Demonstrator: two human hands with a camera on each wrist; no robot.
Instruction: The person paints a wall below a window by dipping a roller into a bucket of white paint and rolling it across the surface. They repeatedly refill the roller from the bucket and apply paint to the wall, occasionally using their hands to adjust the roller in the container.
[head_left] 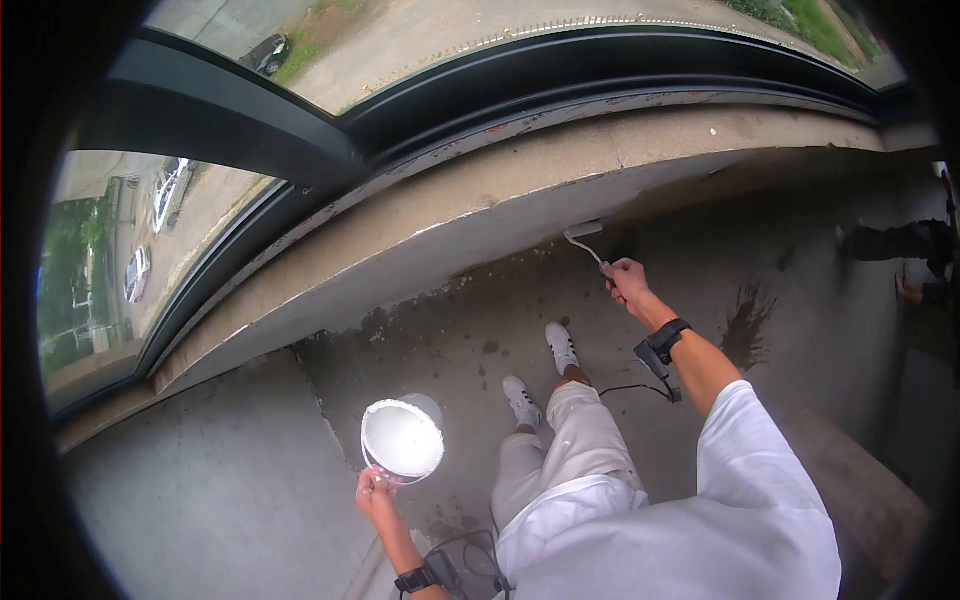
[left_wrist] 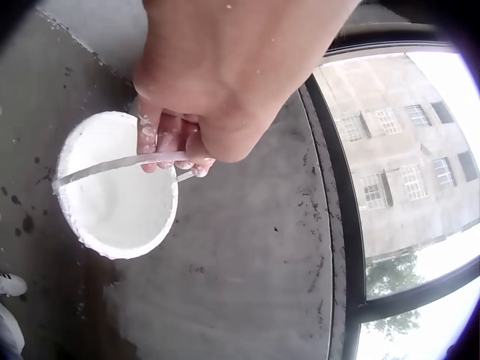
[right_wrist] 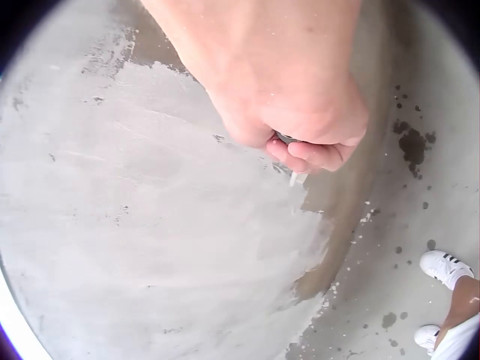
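My left hand point(head_left: 378, 500) grips the thin bail handle point(left_wrist: 112, 165) of a white bucket point(head_left: 430, 405), fingers curled round it. White paint point(head_left: 400, 440) shows inside, and dried paint coats the rim and my fingers. My right hand point(head_left: 628, 285) holds a small paint roller by its handle, arm stretched forward. The roller's pale sleeve point(head_left: 584, 228) lies at the low part of the wall under the window ledge. In the right wrist view, my right hand point(right_wrist: 300, 112) hides most of the roller; only a bit of its handle end shows.
A concrete ledge point(head_left: 560, 165) runs under a dark window frame point(head_left: 600, 62). Its wall point(right_wrist: 150, 225) is pale grey with a brown bare strip low down. Paint drops spot the floor. A cable point(head_left: 640, 387) hangs by my right wrist. Another person point(head_left: 905, 245) is at the far right.
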